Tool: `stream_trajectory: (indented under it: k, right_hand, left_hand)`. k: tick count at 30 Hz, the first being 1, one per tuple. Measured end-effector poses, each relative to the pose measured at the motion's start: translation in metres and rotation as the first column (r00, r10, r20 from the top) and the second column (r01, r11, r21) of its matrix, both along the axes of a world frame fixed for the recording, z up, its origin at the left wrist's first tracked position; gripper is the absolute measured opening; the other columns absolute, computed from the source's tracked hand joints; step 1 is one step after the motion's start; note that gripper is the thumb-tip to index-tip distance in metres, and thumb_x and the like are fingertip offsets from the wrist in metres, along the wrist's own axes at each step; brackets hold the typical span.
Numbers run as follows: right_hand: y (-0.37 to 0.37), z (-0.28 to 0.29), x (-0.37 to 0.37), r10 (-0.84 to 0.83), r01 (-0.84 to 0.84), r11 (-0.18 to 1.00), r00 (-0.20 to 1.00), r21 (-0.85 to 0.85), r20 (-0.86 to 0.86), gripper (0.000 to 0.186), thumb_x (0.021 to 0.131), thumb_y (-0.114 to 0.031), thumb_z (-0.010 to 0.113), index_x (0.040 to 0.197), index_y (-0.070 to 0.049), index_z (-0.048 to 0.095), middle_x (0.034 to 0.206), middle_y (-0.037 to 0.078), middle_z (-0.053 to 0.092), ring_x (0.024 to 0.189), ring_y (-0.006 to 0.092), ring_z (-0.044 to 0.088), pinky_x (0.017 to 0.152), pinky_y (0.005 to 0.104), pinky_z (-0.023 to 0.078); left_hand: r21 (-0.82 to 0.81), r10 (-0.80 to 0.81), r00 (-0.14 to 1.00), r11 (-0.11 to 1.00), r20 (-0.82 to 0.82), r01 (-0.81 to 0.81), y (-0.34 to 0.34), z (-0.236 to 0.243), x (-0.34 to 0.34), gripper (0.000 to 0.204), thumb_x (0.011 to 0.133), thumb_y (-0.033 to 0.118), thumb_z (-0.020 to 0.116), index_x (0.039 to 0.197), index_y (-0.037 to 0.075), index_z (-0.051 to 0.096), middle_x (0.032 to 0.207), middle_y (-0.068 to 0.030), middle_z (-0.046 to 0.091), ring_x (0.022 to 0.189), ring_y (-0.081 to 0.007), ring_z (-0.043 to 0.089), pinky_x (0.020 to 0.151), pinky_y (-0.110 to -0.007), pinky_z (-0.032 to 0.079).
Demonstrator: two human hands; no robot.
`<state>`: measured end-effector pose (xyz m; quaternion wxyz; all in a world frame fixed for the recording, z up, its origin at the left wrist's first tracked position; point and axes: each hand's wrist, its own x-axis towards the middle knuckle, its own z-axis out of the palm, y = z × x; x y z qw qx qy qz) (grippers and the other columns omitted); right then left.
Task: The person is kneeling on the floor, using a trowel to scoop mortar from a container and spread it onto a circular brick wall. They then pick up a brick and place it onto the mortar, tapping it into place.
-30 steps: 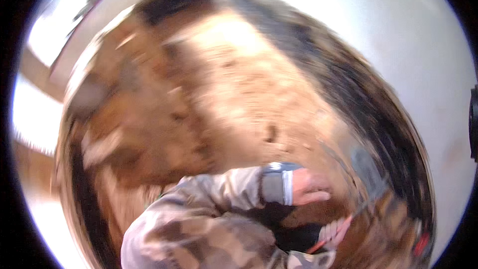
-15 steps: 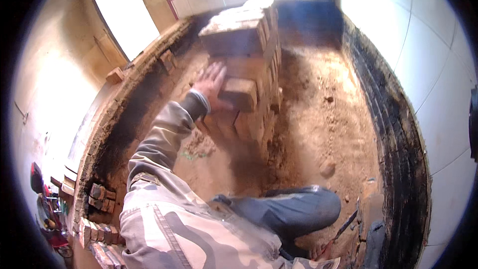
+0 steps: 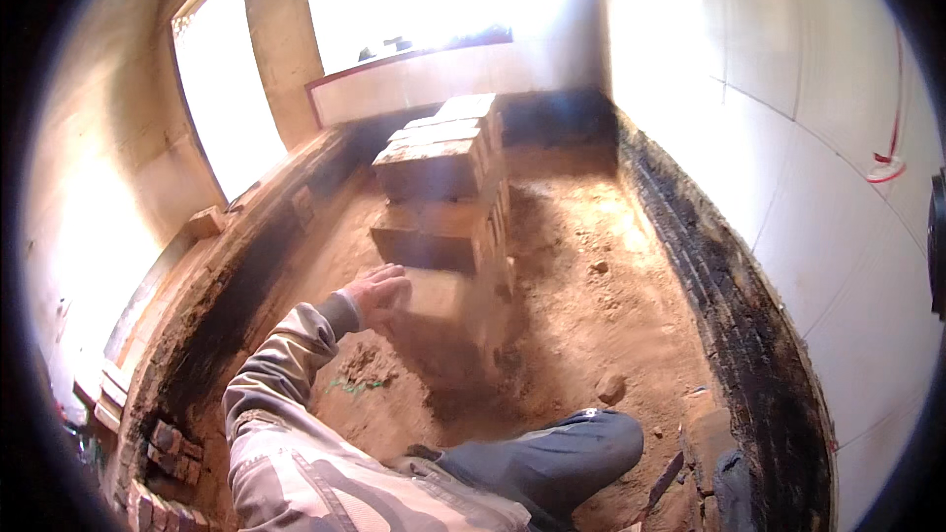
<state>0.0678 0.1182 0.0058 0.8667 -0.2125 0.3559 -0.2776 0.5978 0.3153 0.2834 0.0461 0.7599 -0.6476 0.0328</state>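
Observation:
My left hand (image 3: 377, 296), somewhat blurred, reaches out beside the near end of a brick stack (image 3: 434, 172). Its fingers are loosely bent and the thumb is apart from them, with nothing seen between. Just right of the fingertips is a tan brick (image 3: 436, 293) low at the stack's near end; whether the hand touches it I cannot tell. Above that brick, another brick face (image 3: 424, 246) lies in shadow. My right hand does not show.
Low blackened walls edge the dirt floor (image 3: 581, 305) on the left and right (image 3: 729, 335). Loose bricks (image 3: 175, 451) lie at the lower left. My bent knee (image 3: 591, 438) is in front, with a dark-bladed tool (image 3: 668, 475) and a rough block (image 3: 708, 424) to its right.
The view has tilted up, so the stack sits lower in the picture. My left hand, spread against the stack's near end before, has drawn slightly back and its fingers are more bent.

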Motion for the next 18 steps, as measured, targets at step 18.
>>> stream_trajectory:
  k: [18]
  right_hand:
    - [0.010, 0.095, -0.071, -0.165, 0.200, 0.910, 0.978, -0.362, 0.126, 0.044, 0.101, -0.051, 0.047, 0.077, -0.014, 0.049, 0.048, -0.003, 0.039, 0.035, 0.0100, 0.037, 0.032, 0.0264, 0.030]
  left_hand:
    - [-0.117, -0.419, 0.680, 0.889, -0.602, 0.444, -0.142, 0.059, -0.150, 0.117, 0.052, 0.025, 0.094, 0.149, 0.001, 0.033, 0.138, -0.0133, 0.053, 0.129, -0.0220, 0.048, 0.107, -0.038, 0.040]
